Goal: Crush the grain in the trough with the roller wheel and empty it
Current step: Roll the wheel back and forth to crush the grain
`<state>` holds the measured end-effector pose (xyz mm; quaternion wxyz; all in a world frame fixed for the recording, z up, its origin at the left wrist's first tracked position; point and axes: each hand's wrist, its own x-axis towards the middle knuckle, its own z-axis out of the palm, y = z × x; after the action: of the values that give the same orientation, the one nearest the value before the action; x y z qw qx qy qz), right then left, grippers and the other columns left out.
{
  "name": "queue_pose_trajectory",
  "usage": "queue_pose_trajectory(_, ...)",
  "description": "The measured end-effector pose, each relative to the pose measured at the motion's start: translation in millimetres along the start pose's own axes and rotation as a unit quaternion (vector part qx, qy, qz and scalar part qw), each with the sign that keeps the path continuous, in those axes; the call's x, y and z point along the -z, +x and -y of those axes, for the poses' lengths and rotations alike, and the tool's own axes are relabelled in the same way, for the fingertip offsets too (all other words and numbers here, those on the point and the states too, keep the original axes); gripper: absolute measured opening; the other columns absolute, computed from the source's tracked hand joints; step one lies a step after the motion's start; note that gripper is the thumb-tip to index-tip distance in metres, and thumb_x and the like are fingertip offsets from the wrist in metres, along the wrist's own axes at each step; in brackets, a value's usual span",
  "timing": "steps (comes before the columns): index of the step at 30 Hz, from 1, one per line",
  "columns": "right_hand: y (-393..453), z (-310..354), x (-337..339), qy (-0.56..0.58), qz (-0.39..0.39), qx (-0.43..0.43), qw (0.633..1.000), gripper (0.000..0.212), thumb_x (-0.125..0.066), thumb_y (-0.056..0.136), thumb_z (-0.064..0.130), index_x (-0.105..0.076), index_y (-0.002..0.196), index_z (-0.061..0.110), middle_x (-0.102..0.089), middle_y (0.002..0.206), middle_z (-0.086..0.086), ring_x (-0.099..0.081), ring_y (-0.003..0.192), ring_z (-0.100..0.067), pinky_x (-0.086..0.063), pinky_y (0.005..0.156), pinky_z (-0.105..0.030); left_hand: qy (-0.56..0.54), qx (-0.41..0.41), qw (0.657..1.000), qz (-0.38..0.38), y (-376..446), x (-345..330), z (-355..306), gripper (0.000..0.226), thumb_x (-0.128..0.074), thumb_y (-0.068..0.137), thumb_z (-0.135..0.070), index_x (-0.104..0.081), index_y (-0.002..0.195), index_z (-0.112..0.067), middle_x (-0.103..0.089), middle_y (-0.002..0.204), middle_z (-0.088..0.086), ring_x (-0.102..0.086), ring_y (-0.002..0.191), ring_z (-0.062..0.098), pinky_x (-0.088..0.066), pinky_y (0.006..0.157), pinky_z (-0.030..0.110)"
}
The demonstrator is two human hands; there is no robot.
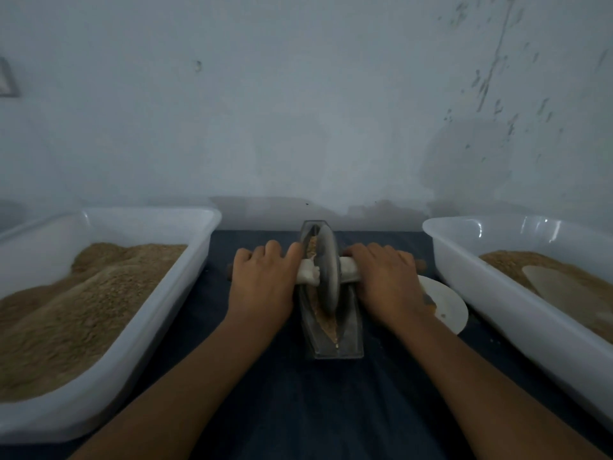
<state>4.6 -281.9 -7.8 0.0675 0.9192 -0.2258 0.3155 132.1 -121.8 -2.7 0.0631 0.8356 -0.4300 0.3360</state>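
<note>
left hand: palm down, fingers curled | right hand: same | forearms converge forward

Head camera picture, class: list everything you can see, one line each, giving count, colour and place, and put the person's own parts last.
Trough: one, grey metal, centre of the cloth, lengthwise away from the person.
Grain: tan, lying along the trough's groove.
Roller wheel: one, grey disc on a pale axle, standing in the trough.
Left tub: one, white, left side, heaped with tan meal.
Right tub: one, white, right side, holding tan meal and a pale scoop.
Plate: one, white, between the trough and the right tub.
Cloth: one, dark blue, under everything.
Wall: pale blue-grey, behind.
Left hand: grips the left axle end.
Right hand: grips the right axle end.
</note>
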Motion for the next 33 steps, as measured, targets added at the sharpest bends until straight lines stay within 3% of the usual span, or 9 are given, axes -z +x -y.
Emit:
queue_pose_trajectory(8,-12,3,12,-0.002,-0.081,0.006,0.997,0.019,-0.078,0.074,0.022,-0.061,0.082,0.025,-0.054,0.076,0.006,-0.052,0.072,-0.022,-0.023,0.071,-0.035,-0.028,0.017,0.999,0.022,-10,14,1,0.037,-0.064,0.081,-0.038,-0.041,0.109,-0.028,-0.056,0.098,-0.002,-0.058,0.085,0.02,-0.028,0.07,0.034)
queue_pose_trajectory(12,-18,1,12,0.009,-0.076,-0.002,0.997,0.019,-0.076,0.076,0.021,-0.065,0.09,0.025,-0.056,0.079,0.006,-0.053,0.074,-0.02,-0.028,0.073,-0.036,-0.014,0.007,1.0,0.024,-10,21,-2,0.035,-0.065,0.08,-0.035,-0.043,0.106,-0.027,-0.056,0.095,-0.001,-0.057,0.083,0.02,-0.03,0.07,0.035)
queue_pose_trajectory(17,-34,-3,9,0.013,-0.096,-0.008,0.995,0.029,-0.08,0.069,0.016,-0.066,0.094,0.022,-0.058,0.077,0.005,-0.054,0.069,-0.021,-0.021,0.069,-0.032,0.016,-0.023,0.999,0.016,-6,28,-6,0.037,-0.068,0.075,-0.027,-0.043,0.102,-0.025,-0.053,0.093,0.0,-0.054,0.081,0.022,-0.027,0.07,0.036)
queue_pose_trajectory(20,-36,-3,10,0.038,-0.106,-0.007,0.994,0.025,-0.078,0.07,0.016,-0.065,0.091,0.022,-0.057,0.076,0.005,-0.053,0.068,-0.021,-0.021,0.069,-0.032,0.013,-0.025,0.999,0.017,-6,28,-5,0.034,-0.066,0.076,-0.028,-0.044,0.101,-0.026,-0.054,0.092,-0.001,-0.054,0.08,0.021,-0.029,0.07,0.035)
queue_pose_trajectory(28,-23,1,20,0.026,-0.038,0.006,0.999,0.016,-0.065,0.08,0.029,-0.065,0.096,0.03,-0.062,0.087,0.009,-0.057,0.081,-0.019,-0.024,0.078,-0.033,-0.036,0.007,0.999,0.014,-11,18,3,0.027,-0.06,0.081,-0.037,-0.046,0.103,-0.029,-0.056,0.092,-0.006,-0.057,0.081,0.017,-0.036,0.073,0.034)
queue_pose_trajectory(33,-25,-1,22,0.032,-0.025,0.009,0.999,0.018,-0.061,0.082,0.031,-0.064,0.099,0.031,-0.061,0.088,0.009,-0.055,0.082,-0.019,-0.022,0.074,-0.032,-0.044,0.0,0.999,-0.003,-10,13,3,0.023,-0.061,0.079,-0.036,-0.045,0.095,-0.029,-0.056,0.088,-0.007,-0.056,0.077,0.016,-0.033,0.069,0.033)
